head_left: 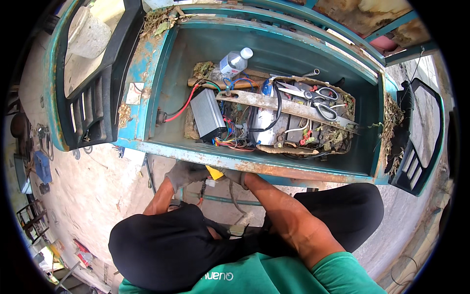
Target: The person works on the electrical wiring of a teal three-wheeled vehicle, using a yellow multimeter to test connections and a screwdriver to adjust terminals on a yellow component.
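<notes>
Both my hands wear grey gloves and work just under the front edge of a teal metal box (274, 165). My left hand (183, 175) is closed, its fingertips partly hidden beneath that edge. My right hand (236, 177) is closed at a small yellow piece (214, 172) between the gloves; its exact kind does not show. A white connector (210, 183) on a wire hangs just below them. Inside the box lie a finned silver controller (208, 112), coloured wires, and batteries (298, 125) under a rusty metal bar (289, 105).
Scissors (318, 98) lie on the batteries, and a plastic bottle (236, 62) leans behind the controller. Dry leaves (391, 127) litter the box's rims. Black plastic side panels (95, 103) flank the box. A white bucket (90, 36) stands far left; tools are on the floor.
</notes>
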Demonstrator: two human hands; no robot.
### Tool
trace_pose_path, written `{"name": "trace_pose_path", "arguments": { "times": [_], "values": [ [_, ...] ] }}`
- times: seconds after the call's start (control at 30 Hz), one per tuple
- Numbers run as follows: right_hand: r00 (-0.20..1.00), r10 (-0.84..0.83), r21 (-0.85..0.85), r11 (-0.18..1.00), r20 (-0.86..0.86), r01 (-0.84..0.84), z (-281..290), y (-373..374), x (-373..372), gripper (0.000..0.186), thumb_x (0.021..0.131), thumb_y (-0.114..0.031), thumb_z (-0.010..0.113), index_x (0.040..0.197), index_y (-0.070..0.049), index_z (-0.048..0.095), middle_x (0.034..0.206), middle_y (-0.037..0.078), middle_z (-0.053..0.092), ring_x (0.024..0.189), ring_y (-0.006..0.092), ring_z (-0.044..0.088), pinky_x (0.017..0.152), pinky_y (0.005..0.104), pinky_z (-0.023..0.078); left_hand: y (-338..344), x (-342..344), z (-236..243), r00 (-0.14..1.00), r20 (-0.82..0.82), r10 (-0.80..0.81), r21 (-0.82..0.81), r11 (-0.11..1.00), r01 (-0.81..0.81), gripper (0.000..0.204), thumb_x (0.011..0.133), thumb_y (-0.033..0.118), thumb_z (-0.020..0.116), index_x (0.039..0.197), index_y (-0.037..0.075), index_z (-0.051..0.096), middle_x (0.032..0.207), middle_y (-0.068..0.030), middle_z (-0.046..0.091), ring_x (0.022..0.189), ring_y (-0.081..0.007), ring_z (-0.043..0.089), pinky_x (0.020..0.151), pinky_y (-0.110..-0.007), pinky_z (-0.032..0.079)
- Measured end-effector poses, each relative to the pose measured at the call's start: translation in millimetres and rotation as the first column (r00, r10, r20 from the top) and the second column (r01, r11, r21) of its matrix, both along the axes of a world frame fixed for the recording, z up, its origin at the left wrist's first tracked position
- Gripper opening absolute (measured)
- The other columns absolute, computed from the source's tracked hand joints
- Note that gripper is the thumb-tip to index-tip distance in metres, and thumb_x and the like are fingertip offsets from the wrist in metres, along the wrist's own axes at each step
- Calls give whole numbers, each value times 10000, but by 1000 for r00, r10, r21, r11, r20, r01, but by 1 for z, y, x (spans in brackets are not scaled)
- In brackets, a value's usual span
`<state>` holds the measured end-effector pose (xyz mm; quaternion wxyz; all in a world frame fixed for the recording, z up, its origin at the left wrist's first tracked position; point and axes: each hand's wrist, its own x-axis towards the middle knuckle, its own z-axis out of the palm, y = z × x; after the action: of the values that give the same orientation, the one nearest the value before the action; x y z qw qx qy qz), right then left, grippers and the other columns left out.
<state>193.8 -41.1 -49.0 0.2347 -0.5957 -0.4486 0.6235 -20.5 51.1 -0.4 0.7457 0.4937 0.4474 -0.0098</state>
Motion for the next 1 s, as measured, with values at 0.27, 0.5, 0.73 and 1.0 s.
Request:
{"name": "trace_pose_path", "arguments": {
  "times": [0.27,0.5,0.73,1.0],
  "values": [
    [927,-208,-388,918,-310,76,6,13,0,539,969,-431,714,1316,-27,627,1142,85,722,958,163,719,778,318,635,-4,14,26,979,-203,-5,141,989,34,323,869,325,756,869,1,750,679,-57,675,599,-118,609,564,-288,465],
    [927,-248,-413,903,-282,116,37,18,3,506,974,-363,725,1331,-23,616,1169,101,707,983,181,716,815,330,614,-10,3,9,959,-276,-69,256,956,142,426,851,434,738,1015,43,781,827,-90,738,733,-192,687,705,-330,539],
    [921,-274,-325,929,-278,178,12,12,1,401,951,-265,760,1254,-20,666,1095,74,727,921,167,721,795,321,612,-7,1,15,897,-411,-162,310,901,304,538,822,600,707,1058,125,795,1052,-133,763,991,-324,711,897,-422,533],
    [884,-343,-321,916,-318,240,26,14,-10,361,958,-224,754,1236,-13,661,1061,66,722,888,169,718,766,339,614,-24,-27,-8,973,-216,-80,454,874,173,493,870,556,686,1152,159,765,1136,-149,740,1048,-338,692,937,-435,521]
  ]
}}
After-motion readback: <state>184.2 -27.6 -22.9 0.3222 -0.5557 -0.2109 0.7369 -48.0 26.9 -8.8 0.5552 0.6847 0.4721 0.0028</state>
